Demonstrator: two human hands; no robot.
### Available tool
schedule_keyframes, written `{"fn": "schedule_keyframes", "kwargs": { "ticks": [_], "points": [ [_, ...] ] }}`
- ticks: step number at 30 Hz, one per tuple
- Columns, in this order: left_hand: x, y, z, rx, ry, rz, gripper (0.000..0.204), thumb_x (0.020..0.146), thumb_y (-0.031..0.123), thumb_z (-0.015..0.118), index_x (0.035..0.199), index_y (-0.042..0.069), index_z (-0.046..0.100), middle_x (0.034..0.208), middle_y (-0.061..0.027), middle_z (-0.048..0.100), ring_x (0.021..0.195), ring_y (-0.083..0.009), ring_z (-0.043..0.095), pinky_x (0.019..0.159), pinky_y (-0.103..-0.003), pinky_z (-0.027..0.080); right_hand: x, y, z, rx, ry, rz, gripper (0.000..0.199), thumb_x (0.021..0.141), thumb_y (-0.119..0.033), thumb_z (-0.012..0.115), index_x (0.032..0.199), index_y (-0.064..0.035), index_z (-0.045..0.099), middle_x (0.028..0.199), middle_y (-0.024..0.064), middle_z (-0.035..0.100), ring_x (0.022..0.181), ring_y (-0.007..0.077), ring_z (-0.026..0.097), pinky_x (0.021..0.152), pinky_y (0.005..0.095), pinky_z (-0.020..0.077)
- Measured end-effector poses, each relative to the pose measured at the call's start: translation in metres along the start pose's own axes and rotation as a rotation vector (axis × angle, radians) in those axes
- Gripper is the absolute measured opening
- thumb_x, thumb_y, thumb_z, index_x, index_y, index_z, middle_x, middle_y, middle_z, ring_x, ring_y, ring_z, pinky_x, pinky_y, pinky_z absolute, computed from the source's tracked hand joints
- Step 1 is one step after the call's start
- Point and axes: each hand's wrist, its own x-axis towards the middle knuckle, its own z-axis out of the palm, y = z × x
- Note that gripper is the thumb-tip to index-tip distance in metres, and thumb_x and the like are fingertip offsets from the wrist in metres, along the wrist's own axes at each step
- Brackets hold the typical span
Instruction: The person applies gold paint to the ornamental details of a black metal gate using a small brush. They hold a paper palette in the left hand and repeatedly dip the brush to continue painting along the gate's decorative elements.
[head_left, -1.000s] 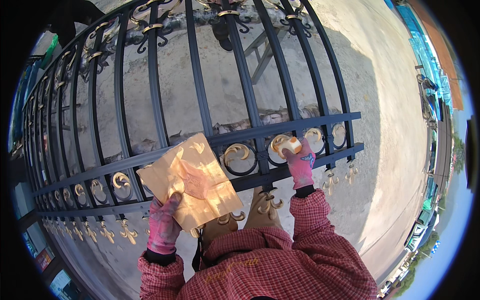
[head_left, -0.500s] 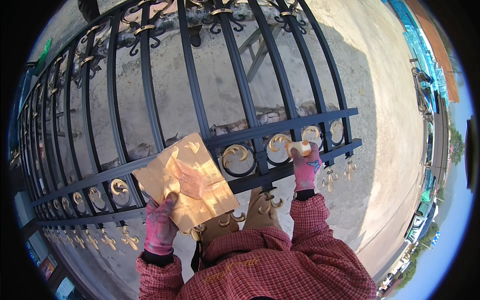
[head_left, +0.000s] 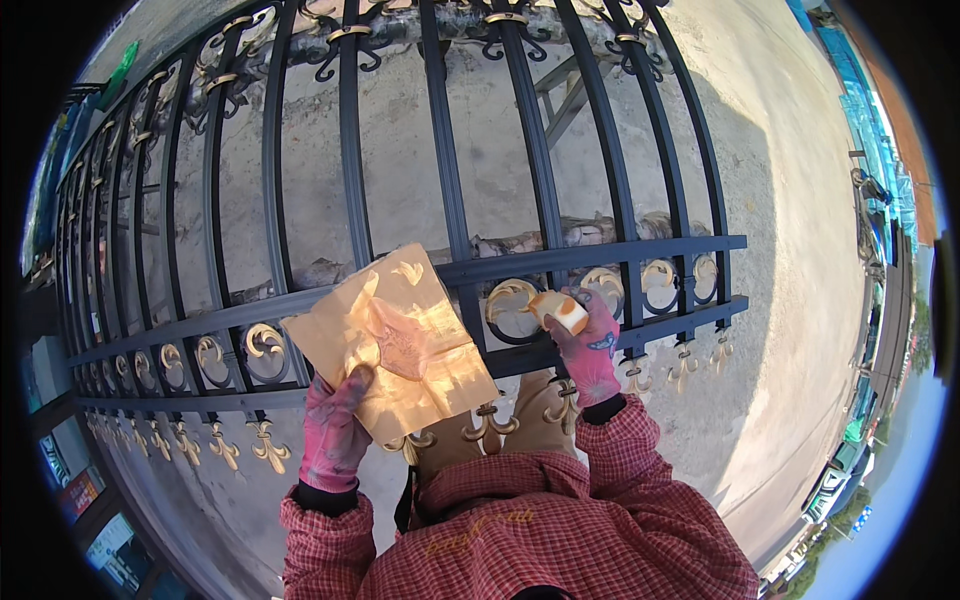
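Observation:
My left hand, in a pink glove, pinches the lower left edge of a square of brown cardboard. Gold paint is smeared over the card, with a pinkish patch in its middle. A small white sponge with orange-gold stains is gripped in my right hand, also gloved in pink. The sponge is close to a gold-painted scroll inside a dark ring of the metal fence panel; whether they touch I cannot tell.
Long dark bars of the panel run away from me, with gold-banded scrollwork farther off. Gold fleur-de-lis tips point toward me along the near edge. Rough logs lie beneath the bars, above concrete ground.
My right hand has moved left with the sponge, from the scrolls near the panel's right end to one closer to the cardboard. The view has shifted slightly; my left hand still holds the card.

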Motion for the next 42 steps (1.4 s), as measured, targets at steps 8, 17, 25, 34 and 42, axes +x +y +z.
{"fn": "schedule_keyframes", "kwargs": {
  "ticks": [8, 17, 25, 34, 42],
  "points": [
    [-0.011, -0.003, -0.029, -0.007, 0.056, 0.045, 0.041, 0.088, 0.015, 0.059, 0.125, 0.001, 0.048, 0.114, -0.0062, 0.058, 0.098, -0.0165, 0.06, 0.086, -0.033, 0.05, 0.015, 0.019, 0.055, -0.479, -0.051, -0.226, 0.042, 0.061, -0.001, 0.073, 0.1, -0.0059, 0.058, 0.098, 0.0123, 0.061, 0.092, 0.0332, 0.059, 0.078, 0.0388, 0.0481],
    [-0.025, 0.005, -0.039, -0.016, 0.099, 0.054, 0.042, 0.086, 0.017, 0.061, 0.123, 0.0, 0.048, 0.107, -0.0027, 0.059, 0.095, -0.0151, 0.06, 0.085, -0.032, 0.05, 0.017, 0.012, 0.06, -0.34, 0.036, -0.192, 0.041, 0.062, -0.002, 0.073, 0.1, -0.0059, 0.058, 0.092, 0.0128, 0.063, 0.09, 0.033, 0.06, 0.077, 0.0388, 0.049],
    [-0.033, -0.002, -0.045, -0.032, 0.136, 0.064, 0.044, 0.086, 0.016, 0.06, 0.125, -0.001, 0.047, 0.112, -0.0059, 0.059, 0.099, -0.0181, 0.06, 0.087, -0.033, 0.05, 0.013, 0.02, 0.051, -0.308, -0.058, -0.194, 0.037, 0.064, -0.006, 0.072, 0.098, -0.0065, 0.057, 0.095, 0.0125, 0.062, 0.094, 0.033, 0.058, 0.076, 0.0407, 0.0474],
    [-0.043, -0.021, -0.054, -0.043, 0.158, 0.105, 0.044, 0.087, 0.015, 0.06, 0.125, -0.002, 0.047, 0.117, -0.0091, 0.058, 0.103, -0.0201, 0.06, 0.089, -0.034, 0.049, 0.011, 0.008, 0.053, -0.445, -0.224, -0.37, 0.043, 0.061, -0.004, 0.077, 0.1, -0.008, 0.059, 0.098, 0.0121, 0.063, 0.094, 0.0321, 0.06, 0.079, 0.0398, 0.0482],
    [-0.044, -0.023, -0.052, -0.059, 0.176, 0.111, 0.034, 0.09, 0.01, 0.054, 0.122, 0.0, 0.049, 0.113, -0.0077, 0.058, 0.097, -0.0174, 0.061, 0.083, -0.032, 0.052, 0.003, 0.013, 0.013, -0.151, 0.11, -0.009, 0.038, 0.07, -0.015, 0.076, 0.1, -0.002, 0.054, 0.086, 0.0132, 0.063, 0.077, 0.0295, 0.064, 0.066, 0.034, 0.0499]
  ]
}}
